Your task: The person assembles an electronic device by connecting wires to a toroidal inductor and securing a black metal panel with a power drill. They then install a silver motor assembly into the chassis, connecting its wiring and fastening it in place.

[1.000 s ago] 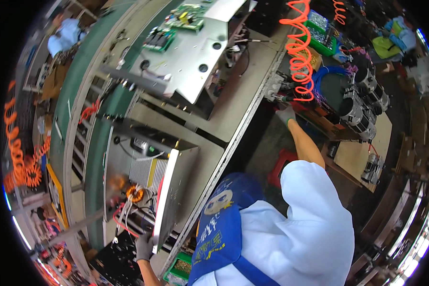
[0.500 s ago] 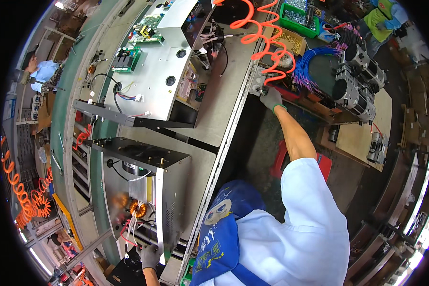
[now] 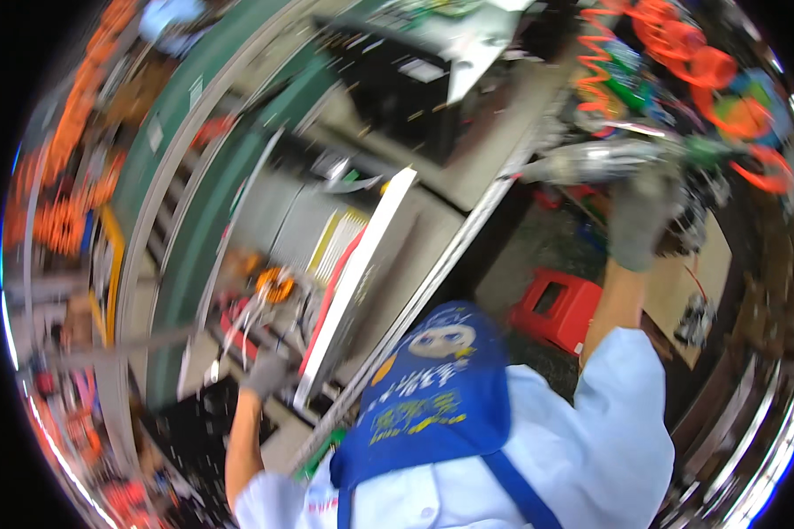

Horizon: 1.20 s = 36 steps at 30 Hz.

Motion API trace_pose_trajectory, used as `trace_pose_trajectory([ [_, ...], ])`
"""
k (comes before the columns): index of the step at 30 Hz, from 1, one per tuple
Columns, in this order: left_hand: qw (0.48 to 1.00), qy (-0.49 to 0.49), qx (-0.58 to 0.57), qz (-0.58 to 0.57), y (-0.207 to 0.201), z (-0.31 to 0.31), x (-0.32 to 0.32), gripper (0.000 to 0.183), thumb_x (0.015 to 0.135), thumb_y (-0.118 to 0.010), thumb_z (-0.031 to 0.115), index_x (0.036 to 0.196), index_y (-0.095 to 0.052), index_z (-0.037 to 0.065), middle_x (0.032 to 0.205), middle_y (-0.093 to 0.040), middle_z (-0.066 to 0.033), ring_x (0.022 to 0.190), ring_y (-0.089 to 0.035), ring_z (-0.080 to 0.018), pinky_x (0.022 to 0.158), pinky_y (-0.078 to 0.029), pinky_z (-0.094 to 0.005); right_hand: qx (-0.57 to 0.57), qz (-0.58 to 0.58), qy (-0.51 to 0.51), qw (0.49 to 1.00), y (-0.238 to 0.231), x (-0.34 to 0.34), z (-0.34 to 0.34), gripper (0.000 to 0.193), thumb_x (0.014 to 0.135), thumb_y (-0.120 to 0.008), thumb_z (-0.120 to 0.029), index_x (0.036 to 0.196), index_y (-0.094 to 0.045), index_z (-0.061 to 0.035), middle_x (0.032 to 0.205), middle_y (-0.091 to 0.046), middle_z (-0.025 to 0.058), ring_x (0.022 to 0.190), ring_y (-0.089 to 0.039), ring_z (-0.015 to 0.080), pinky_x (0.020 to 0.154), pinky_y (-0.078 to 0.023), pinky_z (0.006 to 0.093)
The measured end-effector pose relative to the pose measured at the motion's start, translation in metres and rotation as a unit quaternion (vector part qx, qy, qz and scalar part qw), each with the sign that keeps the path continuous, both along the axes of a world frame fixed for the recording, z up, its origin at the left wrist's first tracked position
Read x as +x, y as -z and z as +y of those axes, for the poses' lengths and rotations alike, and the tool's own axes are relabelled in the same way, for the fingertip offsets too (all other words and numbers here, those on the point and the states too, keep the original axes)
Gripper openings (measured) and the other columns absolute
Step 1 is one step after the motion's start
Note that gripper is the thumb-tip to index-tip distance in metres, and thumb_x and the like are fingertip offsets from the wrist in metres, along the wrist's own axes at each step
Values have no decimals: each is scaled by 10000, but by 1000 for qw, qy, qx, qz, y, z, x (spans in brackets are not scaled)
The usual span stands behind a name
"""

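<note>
In my gloved right hand (image 3: 642, 220) is a silver power screwdriver (image 3: 595, 161), held sideways with its thin tip pointing left. An orange coiled air hose (image 3: 763, 172) runs from its right end. My gloved left hand (image 3: 269, 372) is at the near end of an open metal chassis (image 3: 353, 291), beside white and red wires (image 3: 247, 326); motion blur hides what its fingers do. Inside the chassis are a copper-wound ring coil (image 3: 276, 284) and a finned block with a yellow edge (image 3: 337, 240).
Another chassis with a black panel (image 3: 397, 84) stands farther along the bench. A green conveyor edge (image 3: 185, 238) runs along the left. On the floor to the right is a red stool (image 3: 556, 309). More orange coiled hoses (image 3: 62, 194) hang at far left.
My right hand has lifted the screwdriver from the bench edge and moved right. The whole view has swung and blurred. My left hand stays by the near end of the chassis.
</note>
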State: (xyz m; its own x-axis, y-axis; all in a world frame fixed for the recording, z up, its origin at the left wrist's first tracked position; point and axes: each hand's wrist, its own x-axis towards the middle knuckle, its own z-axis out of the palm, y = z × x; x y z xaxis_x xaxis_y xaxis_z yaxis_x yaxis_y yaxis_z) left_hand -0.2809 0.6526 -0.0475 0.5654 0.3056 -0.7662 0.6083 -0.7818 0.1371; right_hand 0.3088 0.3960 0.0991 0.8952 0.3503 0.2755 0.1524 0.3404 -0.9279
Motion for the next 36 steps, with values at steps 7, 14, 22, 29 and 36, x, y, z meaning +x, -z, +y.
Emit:
trace_pose_trajectory([
  [7,979,10,-202,-1,-26,24,7,377,813,-716,321,1005,-739,-3,884,-745,-176,795,-711,-298,734,-544,-437,120,121,-385,907,-7,-265,68,388,860,-675,-57,1236,-579,-62,1089,-679,122,1041,-669,230,1006,-535,476],
  [14,954,61,-289,-53,11,54,4,372,827,-746,281,1144,-773,88,957,-785,-88,838,-704,-166,746,-535,-358,-67,126,-465,874,64,-417,94,231,815,-746,39,1000,-640,-48,920,-696,64,879,-693,143,819,-596,314],
  [22,922,96,-374,-6,31,66,10,401,879,-762,334,1164,-754,52,952,-776,-47,814,-622,-112,766,-498,-337,-58,58,-464,882,94,-461,83,300,868,-654,89,1131,-581,-33,1065,-660,95,982,-678,168,887,-567,309],
  [29,879,74,-471,-4,54,69,6,337,912,-741,203,1162,-724,-23,939,-738,-25,880,-586,-102,833,-481,-330,-74,40,-460,884,112,-472,69,294,868,-657,69,1131,-564,-25,1119,-669,134,1041,-669,212,928,-548,361],
  [36,860,45,-508,19,59,72,9,303,911,-762,210,1086,-747,-37,884,-707,11,830,-556,-85,785,-468,-310,-95,-102,-483,864,102,-471,72,296,906,-656,29,1149,-505,-47,1145,-637,158,1124,-675,293,1067,-490,452],
])
